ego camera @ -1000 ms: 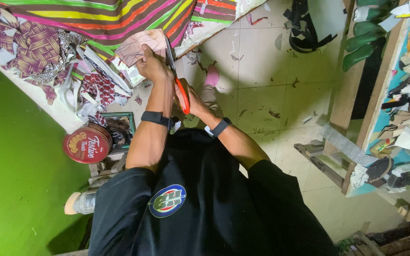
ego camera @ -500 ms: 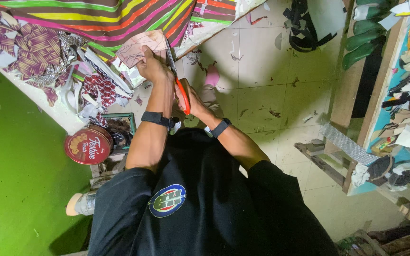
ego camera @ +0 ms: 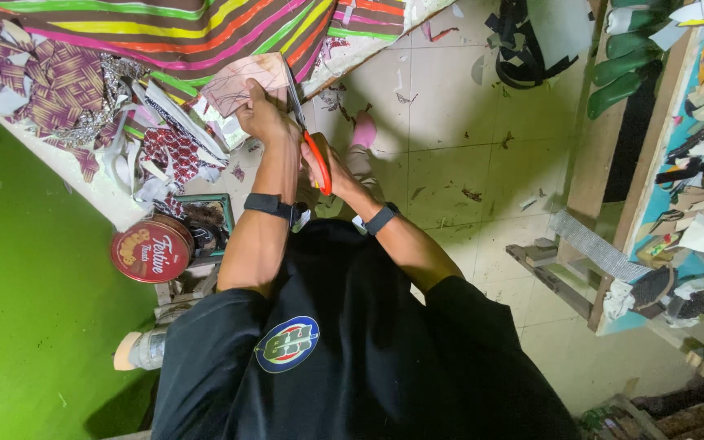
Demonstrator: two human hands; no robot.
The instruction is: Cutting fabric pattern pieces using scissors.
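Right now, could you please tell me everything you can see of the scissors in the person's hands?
The scissors have orange handles and long dark metal-looking blades. The right hand grips the handles; the blades point away from the person, cutting into a pale pink patterned piece that the left hand holds. How far the blades are open cannot be told.

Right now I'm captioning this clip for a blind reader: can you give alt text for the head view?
Seen from above, a person in a black shirt holds a pale pink piece of fabric in the left hand and cuts it with orange-handled scissors in the right hand. Fabric scraps and a round red tin lie at left.
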